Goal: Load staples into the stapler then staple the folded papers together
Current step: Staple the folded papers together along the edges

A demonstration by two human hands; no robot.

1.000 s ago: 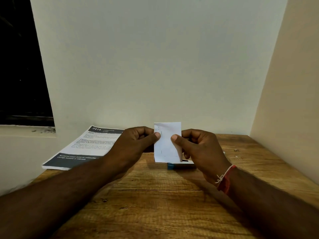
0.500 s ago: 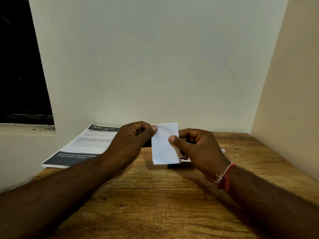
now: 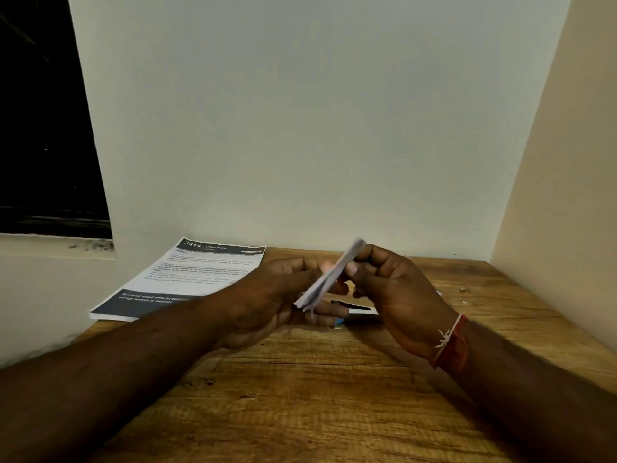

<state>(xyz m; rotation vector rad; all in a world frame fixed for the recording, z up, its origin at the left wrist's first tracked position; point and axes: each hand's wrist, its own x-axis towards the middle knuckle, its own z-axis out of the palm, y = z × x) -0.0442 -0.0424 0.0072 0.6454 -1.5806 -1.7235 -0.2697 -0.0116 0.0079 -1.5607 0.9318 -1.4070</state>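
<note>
Where your hands meet: folded papers [image 3: 329, 275], held clear of the table [image 3: 300, 396], tilted and seen almost edge-on, with the upper corner toward the wall and the lower corner toward you.
Right hand [image 3: 397, 292]: your thumb and curled fingers pinch the upper part of the papers from the right.
Left hand [image 3: 267, 295]: blurred. Your thumb lies against the papers' near face and your fingers curl beneath the lower edge, so it grips them too.
Stapler [image 3: 362, 316]: lying on the table just beyond and below both hands, white with a blue tip, largely hidden behind your right hand. Contact with your left fingertips cannot be determined.
Papers relative to stapler: above it, apart.
Right wrist: red thread band [image 3: 450, 344].
Printed sheet [image 3: 200, 272]: flat at the far left corner, well apart from the papers.
Small bits [image 3: 462, 290], far right of table: too small to identify.
</note>
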